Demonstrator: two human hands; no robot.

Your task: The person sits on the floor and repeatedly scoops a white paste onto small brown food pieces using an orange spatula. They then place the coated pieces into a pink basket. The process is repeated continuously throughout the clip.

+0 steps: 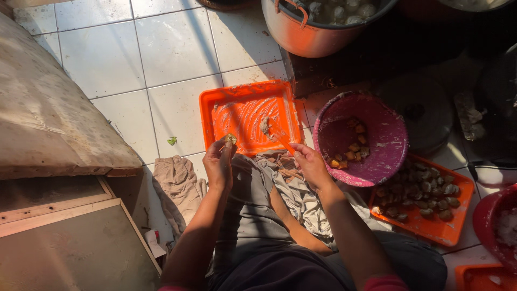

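My left hand pinches a small pale brown food piece just over the near edge of an orange tray smeared with paste. My right hand grips an orange spoon whose tip, loaded with pale filling, rests on the tray. A purple bowl to the right of that hand holds several brown fried pieces. I sit on the tiled floor with crumpled cloth over my lap.
A second orange tray at the right carries several stuffed pieces. A large metal pot stands at the top with pale lumps inside. A red bowl sits at the far right. A worn wooden platform fills the left side.
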